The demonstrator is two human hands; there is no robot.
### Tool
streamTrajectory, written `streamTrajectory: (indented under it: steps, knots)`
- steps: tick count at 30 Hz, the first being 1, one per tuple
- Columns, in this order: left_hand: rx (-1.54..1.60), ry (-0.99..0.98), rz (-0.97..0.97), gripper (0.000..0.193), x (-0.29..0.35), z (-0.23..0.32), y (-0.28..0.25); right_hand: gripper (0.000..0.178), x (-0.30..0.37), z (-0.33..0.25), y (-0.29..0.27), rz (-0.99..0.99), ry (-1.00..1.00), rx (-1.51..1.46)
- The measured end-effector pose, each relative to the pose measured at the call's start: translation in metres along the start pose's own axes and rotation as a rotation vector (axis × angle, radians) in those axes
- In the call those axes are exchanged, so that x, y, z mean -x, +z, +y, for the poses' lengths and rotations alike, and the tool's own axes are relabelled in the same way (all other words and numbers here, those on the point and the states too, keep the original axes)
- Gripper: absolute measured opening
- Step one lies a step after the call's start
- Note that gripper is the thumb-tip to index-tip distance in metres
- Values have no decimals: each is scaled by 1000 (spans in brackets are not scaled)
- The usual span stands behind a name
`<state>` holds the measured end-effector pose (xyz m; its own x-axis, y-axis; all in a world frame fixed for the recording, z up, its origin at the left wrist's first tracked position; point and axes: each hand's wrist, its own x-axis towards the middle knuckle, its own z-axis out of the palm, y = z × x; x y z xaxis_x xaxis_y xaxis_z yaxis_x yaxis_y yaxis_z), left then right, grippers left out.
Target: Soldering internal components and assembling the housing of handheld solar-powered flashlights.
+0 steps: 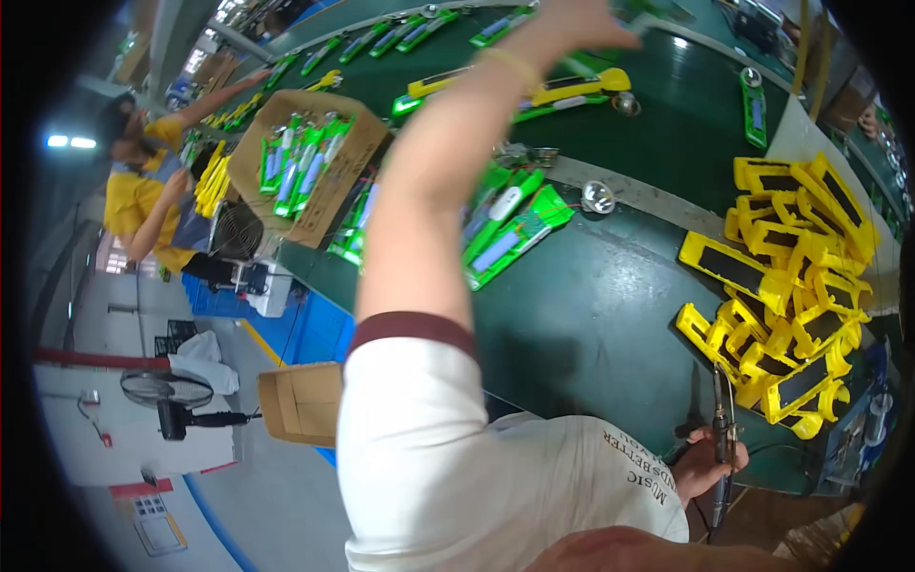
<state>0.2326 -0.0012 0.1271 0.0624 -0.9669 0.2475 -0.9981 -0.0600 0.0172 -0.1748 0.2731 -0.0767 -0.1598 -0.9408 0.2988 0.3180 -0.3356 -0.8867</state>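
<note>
My left arm stretches across the bench to the far side. My left hand [575, 25] is partly cut off by the upper edge and blurred, so what its fingers do cannot be made out; a blurred green piece lies near it. At the lower right my right hand [705, 465] is closed around a soldering iron [721, 434], its tip pointing away toward yellow plastic housings [796, 276] with dark panels, heaped at the right. Beneath my left forearm lie green housings [519, 234] with pale blue cylindrical cells. A round reflector lamp [598, 197] on thin wires rests beside them.
A cardboard box [319, 214] full of green assemblies stands on the bench's left. Yellow and green pieces [572, 91] lie farther back, with a single green piece [753, 110] at far right. A co-worker in yellow [143, 195] reaches over the bench. A fan [172, 400] stands beyond.
</note>
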Motion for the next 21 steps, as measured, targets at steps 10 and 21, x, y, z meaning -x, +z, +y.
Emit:
streamTrajectory:
  steps: [10,21]
  knots:
    - [-72,-756,-149,61,246,-394,-109,43,-1,-3,2,107,37,77]
    - [58,-884,-555,54,258,-444,-69,35,1,-9,20,164,107,225]
